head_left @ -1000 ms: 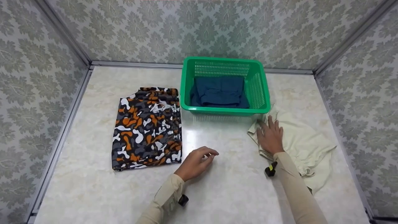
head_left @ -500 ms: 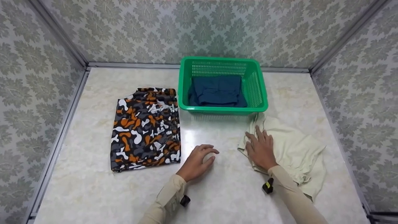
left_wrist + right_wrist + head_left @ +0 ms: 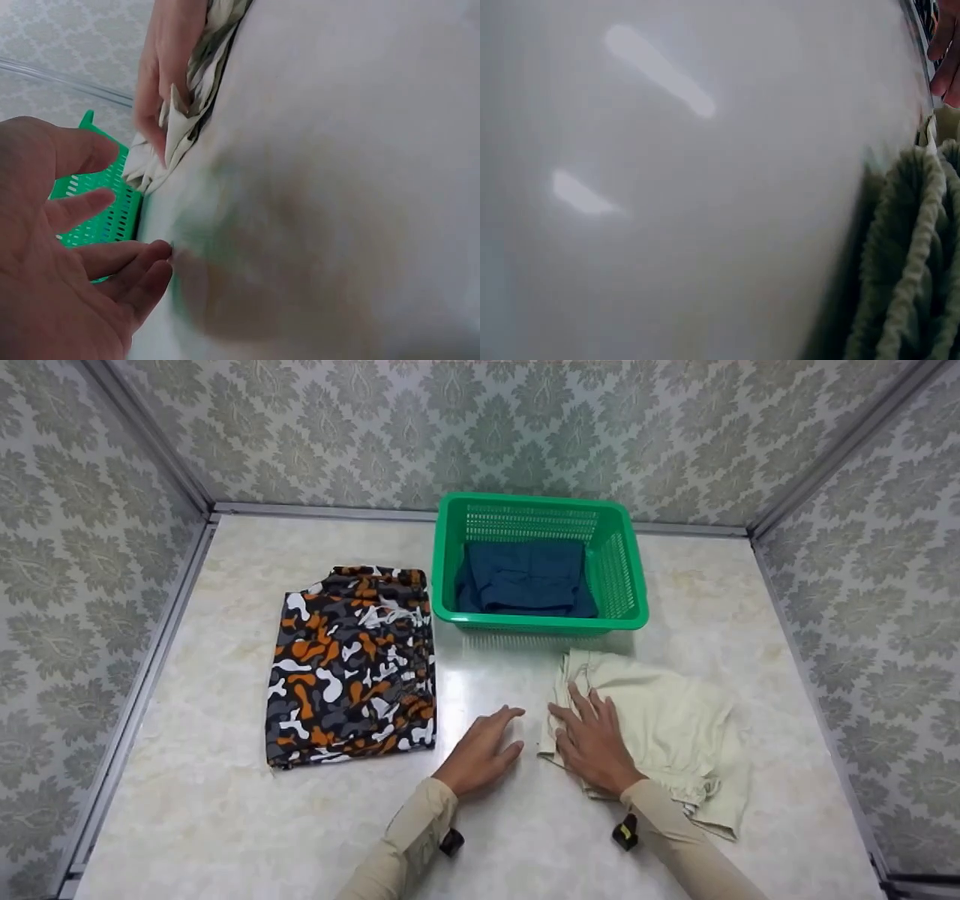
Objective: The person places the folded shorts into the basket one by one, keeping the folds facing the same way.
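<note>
1. My right hand (image 3: 596,741) lies flat, fingers spread and straight, on the left part of the pale cream garment (image 3: 660,727). It presses the cloth down on the counter (image 3: 187,810).
2. A second ago that hand and the garment were further toward the counter's right edge, with the cloth's upper corner tucked against the front right corner of the green basket (image 3: 628,585). Now the cloth has slid toward the middle of the counter. It lies just in front of the basket's front wall, a narrow strip of bare counter between them.
3. The garment looks more bunched than before, and its right side no longer trails out toward the right edge.
4. My left hand (image 3: 480,750) has stayed almost where it was, near the middle of the front half. Its fingers were loosely curled; now they are relaxed and open, reaching toward the cloth's left edge and holding nothing.
5. The gap between my two hands has closed, so that they sit just beside each other. The left wrist view is blurred, so I cannot tell whether my left fingertips (image 3: 154,255) touch the cloth.
6. The camouflage shorts (image 3: 352,667) lie folded on the left half of the counter, unchanged.
7. The dark teal garment (image 3: 525,577) remains inside the basket, near the back edge.
</note>
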A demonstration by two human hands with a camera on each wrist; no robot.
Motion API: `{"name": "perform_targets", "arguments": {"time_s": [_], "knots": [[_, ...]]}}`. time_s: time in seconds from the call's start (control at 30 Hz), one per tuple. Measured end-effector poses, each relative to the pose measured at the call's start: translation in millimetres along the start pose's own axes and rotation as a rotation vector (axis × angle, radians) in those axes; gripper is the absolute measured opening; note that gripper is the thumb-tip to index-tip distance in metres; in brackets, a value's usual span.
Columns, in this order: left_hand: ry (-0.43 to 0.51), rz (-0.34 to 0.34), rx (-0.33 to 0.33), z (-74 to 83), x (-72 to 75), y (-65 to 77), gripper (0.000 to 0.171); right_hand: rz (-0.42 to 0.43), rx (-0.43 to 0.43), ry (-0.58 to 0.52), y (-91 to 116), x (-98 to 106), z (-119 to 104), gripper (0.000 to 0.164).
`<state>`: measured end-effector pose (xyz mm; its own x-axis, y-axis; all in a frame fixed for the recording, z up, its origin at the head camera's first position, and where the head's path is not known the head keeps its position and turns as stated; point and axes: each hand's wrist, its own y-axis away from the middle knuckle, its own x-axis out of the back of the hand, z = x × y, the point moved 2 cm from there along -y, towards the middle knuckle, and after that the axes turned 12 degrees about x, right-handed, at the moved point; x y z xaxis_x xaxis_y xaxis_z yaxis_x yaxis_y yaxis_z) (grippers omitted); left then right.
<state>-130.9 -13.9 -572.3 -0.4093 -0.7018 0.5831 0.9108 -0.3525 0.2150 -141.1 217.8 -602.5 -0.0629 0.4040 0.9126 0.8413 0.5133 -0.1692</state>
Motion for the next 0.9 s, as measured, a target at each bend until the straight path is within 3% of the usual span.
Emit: {"name": "perform_targets", "arguments": {"time_s": [0.23, 0.4, 0.53, 0.67, 0.8, 0.9], "knots": [[-0.005, 0.063, 0.053, 1.6, -3.0, -5.7, 0.065, 0.002, 0.125, -0.002, -22, -10, -21, 0.043], [0.193, 0.063, 0.101, 0.4, -3.3, -8.9, 0.064, -0.003, 0.179, -0.083, -37, -17, -34, 0.047], [0.437, 0.091, 0.12, -0.2, -0.3, -13.0, 0.057, 0.021, 0.183, -0.18, -46, -21, -39, 0.05], [0.625, 0.197, 0.244, -3.8, 5.1, -16.0, 0.062, 0.07, 0.21, -0.3, -56, -22, -46, 0.056], [0.687, 0.287, 0.357, -9.5, 8.9, -15.1, 0.071, 0.088, 0.27, -0.43, -67, -25, -52, 0.059], [0.669, 0.328, 0.386, -12.4, 10.1, -15.4, 0.07, 0.1, 0.293, -0.541, -74, -28, -56, 0.058]]}}
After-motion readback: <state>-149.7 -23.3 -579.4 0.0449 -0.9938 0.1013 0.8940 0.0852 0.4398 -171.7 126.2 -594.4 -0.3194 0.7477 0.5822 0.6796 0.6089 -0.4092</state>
